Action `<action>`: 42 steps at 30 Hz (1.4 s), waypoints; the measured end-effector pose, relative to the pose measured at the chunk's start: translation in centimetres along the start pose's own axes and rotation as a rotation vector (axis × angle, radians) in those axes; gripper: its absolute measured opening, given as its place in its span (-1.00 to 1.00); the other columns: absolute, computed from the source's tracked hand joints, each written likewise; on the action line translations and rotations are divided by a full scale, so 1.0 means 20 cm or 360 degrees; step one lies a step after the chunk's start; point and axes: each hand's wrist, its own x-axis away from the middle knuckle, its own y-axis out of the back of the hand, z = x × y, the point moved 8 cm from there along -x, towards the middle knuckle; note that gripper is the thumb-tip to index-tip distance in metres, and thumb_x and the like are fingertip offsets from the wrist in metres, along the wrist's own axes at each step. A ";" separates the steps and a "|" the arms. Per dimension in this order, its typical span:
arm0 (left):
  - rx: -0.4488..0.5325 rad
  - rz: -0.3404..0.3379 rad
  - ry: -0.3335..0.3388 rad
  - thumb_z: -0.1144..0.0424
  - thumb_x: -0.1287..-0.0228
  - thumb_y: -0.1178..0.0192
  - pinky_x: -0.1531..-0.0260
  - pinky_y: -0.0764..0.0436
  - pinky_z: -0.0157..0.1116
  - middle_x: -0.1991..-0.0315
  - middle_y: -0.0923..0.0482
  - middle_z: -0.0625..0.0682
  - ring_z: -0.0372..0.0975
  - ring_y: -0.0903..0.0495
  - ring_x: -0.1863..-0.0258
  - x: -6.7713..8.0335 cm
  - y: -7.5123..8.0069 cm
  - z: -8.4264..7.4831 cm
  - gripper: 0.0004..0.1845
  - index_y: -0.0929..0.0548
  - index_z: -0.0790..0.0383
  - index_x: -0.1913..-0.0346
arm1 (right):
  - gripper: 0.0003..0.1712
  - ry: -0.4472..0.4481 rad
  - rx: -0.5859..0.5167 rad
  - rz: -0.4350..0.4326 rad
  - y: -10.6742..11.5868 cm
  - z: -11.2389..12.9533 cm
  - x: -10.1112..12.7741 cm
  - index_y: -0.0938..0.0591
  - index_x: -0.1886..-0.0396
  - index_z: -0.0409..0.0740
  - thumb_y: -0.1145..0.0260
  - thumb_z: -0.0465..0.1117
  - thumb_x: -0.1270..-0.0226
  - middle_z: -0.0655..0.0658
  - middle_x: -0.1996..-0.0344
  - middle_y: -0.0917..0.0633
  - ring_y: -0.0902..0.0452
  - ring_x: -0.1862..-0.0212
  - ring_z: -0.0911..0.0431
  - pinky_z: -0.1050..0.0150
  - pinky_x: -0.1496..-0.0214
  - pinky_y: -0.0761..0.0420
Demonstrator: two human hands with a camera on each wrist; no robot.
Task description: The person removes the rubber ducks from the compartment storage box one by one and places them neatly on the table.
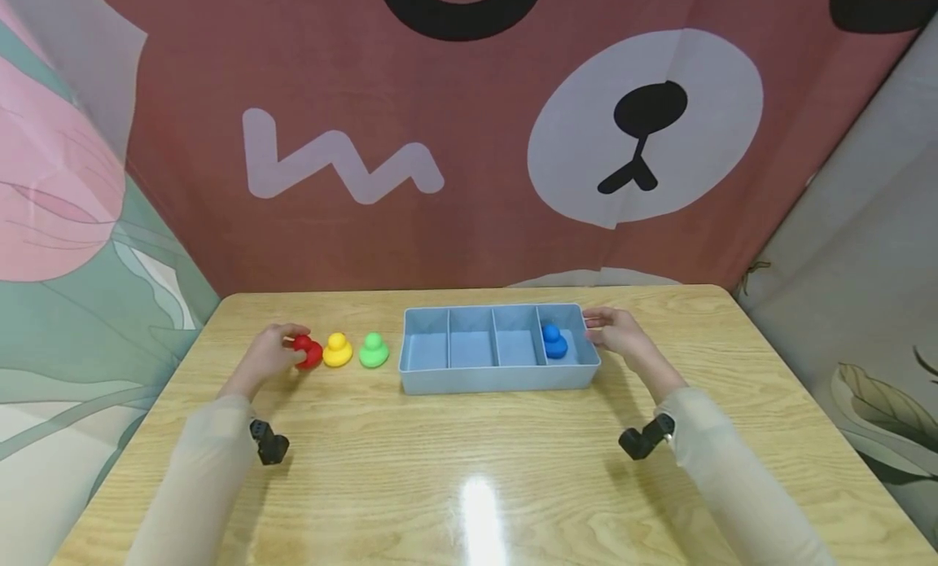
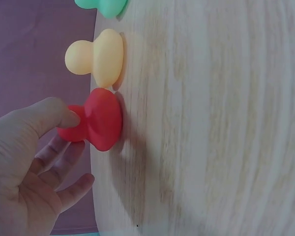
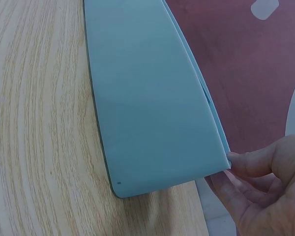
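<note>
My left hand (image 1: 269, 356) pinches the head of a red toy duck (image 2: 104, 120) at the left of the row, thumb on the near side. The duck's base sits right at the tabletop. Beside it stand a yellow toy duck (image 1: 337, 351) and a green toy duck (image 1: 373, 352). A light blue divided box (image 1: 498, 379) lies to their right, with a blue toy duck (image 1: 554, 343) in its rightmost compartment. At the box's right end, my right hand (image 1: 619, 335) grips the rim, its thumb at the corner and fingers against the outer wall.
The wooden table (image 1: 381, 468) ends at a back edge close behind the box and ducks. A brown-red printed cloth (image 1: 469, 240) hangs behind it, with patterned cloth on both sides. Black wrist cameras sit on both sleeves.
</note>
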 end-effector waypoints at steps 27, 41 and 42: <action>0.0059 0.0001 0.0031 0.42 -0.26 -0.11 -0.02 -0.59 0.03 -0.19 -0.34 0.45 0.27 -0.44 -0.14 0.01 0.00 0.02 -0.54 -0.41 0.50 -0.22 | -0.42 0.0000 0.0000 0.0004 -0.01 0.00 0.00 -0.19 -0.39 -0.45 -0.02 -0.38 -0.42 -0.49 -0.30 -0.32 -0.34 -0.30 -0.22 -0.03 -0.34 -0.43; 0.0071 -0.0152 0.0033 0.30 -0.34 -0.08 -0.20 -0.41 0.17 -0.32 -0.27 0.40 0.23 -0.28 -0.26 -0.01 0.09 -0.09 -0.45 -0.28 0.39 -0.35 | -0.41 -0.0023 0.0007 0.0006 -0.01 0.00 0.00 -0.18 -0.40 -0.43 -0.04 -0.36 -0.42 -0.48 -0.31 -0.31 -0.32 -0.31 -0.22 -0.03 -0.36 -0.41; 0.0071 -0.0182 0.0025 0.30 -0.34 -0.07 -0.20 -0.40 0.17 -0.32 -0.27 0.39 0.22 -0.28 -0.26 -0.01 0.10 -0.11 -0.45 -0.28 0.38 -0.36 | -0.41 -0.0022 0.0004 0.0006 -0.01 0.00 0.00 -0.18 -0.40 -0.43 -0.04 -0.36 -0.42 -0.48 -0.31 -0.31 -0.32 -0.31 -0.22 -0.03 -0.36 -0.41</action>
